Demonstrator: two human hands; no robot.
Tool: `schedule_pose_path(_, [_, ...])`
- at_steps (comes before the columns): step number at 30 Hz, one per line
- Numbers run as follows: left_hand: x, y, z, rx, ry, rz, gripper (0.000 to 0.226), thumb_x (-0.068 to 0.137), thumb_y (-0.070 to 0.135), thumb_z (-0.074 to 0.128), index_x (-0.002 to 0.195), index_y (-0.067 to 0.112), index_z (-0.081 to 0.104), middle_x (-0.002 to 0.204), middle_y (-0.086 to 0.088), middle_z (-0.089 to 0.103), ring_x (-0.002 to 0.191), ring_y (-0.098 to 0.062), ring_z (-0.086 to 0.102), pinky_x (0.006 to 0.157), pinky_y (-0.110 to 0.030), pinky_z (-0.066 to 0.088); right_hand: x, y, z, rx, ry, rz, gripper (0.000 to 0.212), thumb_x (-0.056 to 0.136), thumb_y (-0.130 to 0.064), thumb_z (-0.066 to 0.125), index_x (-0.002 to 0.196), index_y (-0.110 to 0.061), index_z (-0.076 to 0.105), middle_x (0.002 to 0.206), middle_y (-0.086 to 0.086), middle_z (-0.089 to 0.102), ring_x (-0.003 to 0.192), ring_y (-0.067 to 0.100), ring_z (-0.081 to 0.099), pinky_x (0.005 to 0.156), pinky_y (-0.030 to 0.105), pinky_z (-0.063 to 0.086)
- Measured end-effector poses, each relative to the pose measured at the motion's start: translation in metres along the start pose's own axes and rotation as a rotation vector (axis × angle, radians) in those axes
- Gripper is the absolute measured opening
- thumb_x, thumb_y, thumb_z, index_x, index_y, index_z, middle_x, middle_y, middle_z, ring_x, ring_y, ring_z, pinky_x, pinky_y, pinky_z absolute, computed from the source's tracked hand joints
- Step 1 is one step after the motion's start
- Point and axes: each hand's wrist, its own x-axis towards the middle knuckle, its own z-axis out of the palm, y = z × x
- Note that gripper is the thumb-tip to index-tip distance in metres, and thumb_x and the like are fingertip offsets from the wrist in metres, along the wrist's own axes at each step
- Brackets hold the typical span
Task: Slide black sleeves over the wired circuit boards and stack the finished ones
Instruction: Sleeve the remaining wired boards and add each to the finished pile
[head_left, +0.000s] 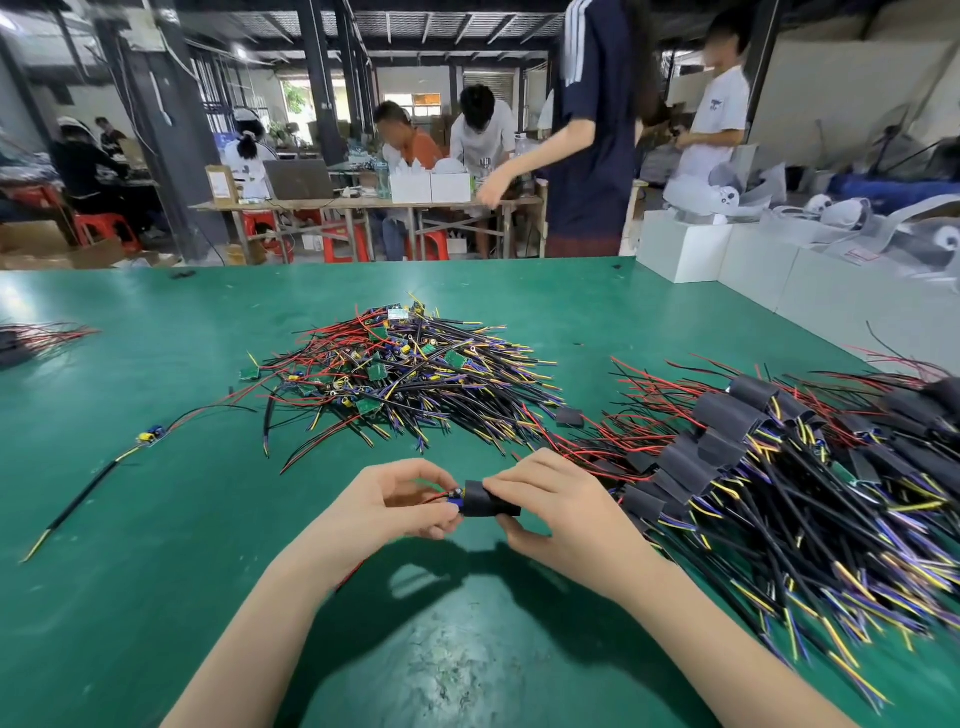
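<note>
Two hands pinching — left hand (402, 499) circuit board (455, 500), right hand (550, 512) black sleeve (485, 501) — over green table (156, 519).

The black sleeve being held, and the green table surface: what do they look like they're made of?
Black sleeve: seems a thin, flexible matte plastic tube, possibly heat-shrink; it flattens with soft creases in the right hand and shows no shine. Green table surface: looks like a smooth rubber or vinyl mat with a semi-gloss finish; it reflects light softly, and scuffed pale patches show near the front edge.
</note>
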Motion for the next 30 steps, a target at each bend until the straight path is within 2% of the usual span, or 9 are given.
schedule_pose_path(3, [0.0014,0.0003,-0.0013,0.111,0.023,0.085,0.018,0.08,0.003,0.076,0.095,0.009,0.07,0.088,-0.007,0.073,0.068,-0.016,0.063,0.072,-0.021,0.051,0.0003,-0.0007,-0.0017,-0.003,0.012,-0.017,0.022,0.079,-0.007,0.069,0.101,-0.005,0.07,0.094,0.0,0.069,0.079,0.025,0.058,0.075,0.032,0.05])
schedule_pose_path(5, [0.0023,-0.0009,-0.0013,0.115,0.049,0.107,0.018,0.078,0.003,0.079,0.093,0.011,0.073,0.088,-0.009,0.074,0.068,-0.016,0.063,0.071,-0.021,0.052,0.0003,-0.0009,-0.002,-0.002,0.013,-0.013,0.022,0.08,-0.007,0.069,0.101,-0.005,0.07,0.095,0.0,0.069,0.079,0.025,0.058,0.076,0.032,0.05])
schedule_pose_path(10, [0.0041,-0.0045,0.0023,-0.14,0.103,-0.042,0.022,0.061,0.009,0.089,0.079,0.011,0.076,0.081,-0.015,0.072,0.069,-0.022,0.069,0.068,-0.024,0.056,-0.0012,-0.0005,-0.0007,0.028,-0.02,0.075,0.032,0.077,-0.019,0.075,0.106,-0.01,0.07,0.097,-0.002,0.07,0.081,0.023,0.059,0.077,0.034,0.051])
schedule_pose_path(12, [0.0035,-0.0037,0.0025,-0.148,0.098,-0.049,0.018,0.061,0.01,0.083,0.077,0.009,0.075,0.081,-0.016,0.071,0.069,-0.023,0.069,0.068,-0.024,0.056,-0.0013,-0.0006,0.0002,0.011,-0.049,0.126,0.038,0.072,-0.026,0.081,0.106,-0.013,0.071,0.095,-0.003,0.071,0.078,0.023,0.06,0.074,0.035,0.053])
schedule_pose_path(16, [0.0023,-0.0009,0.0051,0.014,0.1,0.013,0.016,0.073,-0.003,0.079,0.085,0.003,0.07,0.08,-0.011,0.073,0.07,-0.019,0.068,0.068,-0.021,0.054,-0.0008,-0.003,0.0019,-0.01,-0.079,0.165,0.033,0.072,-0.026,0.079,0.102,-0.014,0.073,0.09,-0.003,0.071,0.076,0.023,0.06,0.072,0.034,0.053])
schedule_pose_path(20, [0.0043,0.0003,0.0061,0.177,0.127,0.09,0.019,0.072,-0.005,0.08,0.084,0.007,0.07,0.08,-0.006,0.075,0.071,-0.012,0.068,0.071,-0.018,0.054,-0.0015,-0.0053,0.0016,0.047,-0.063,0.185,0.03,0.073,-0.021,0.077,0.101,-0.013,0.073,0.089,-0.001,0.07,0.078,0.022,0.06,0.073,0.034,0.053])
schedule_pose_path(26, [0.0064,-0.0068,0.0057,-0.084,0.13,-0.085,0.021,0.057,0.007,0.085,0.074,0.008,0.073,0.074,-0.015,0.072,0.068,-0.025,0.071,0.063,-0.024,0.056,0.0004,-0.0096,0.0029,0.091,-0.037,0.157,0.028,0.073,-0.014,0.077,0.1,-0.01,0.073,0.088,0.0,0.07,0.078,0.023,0.06,0.072,0.034,0.052])
schedule_pose_path(30, [0.005,-0.0045,0.0015,-0.049,0.072,-0.051,0.019,0.064,0.014,0.083,0.081,0.012,0.076,0.084,-0.017,0.074,0.076,-0.024,0.072,0.069,-0.024,0.056,0.0004,-0.0095,0.0011,0.08,-0.014,0.171,0.027,0.074,-0.018,0.075,0.1,-0.011,0.073,0.088,-0.001,0.069,0.078,0.023,0.058,0.072,0.035,0.052])
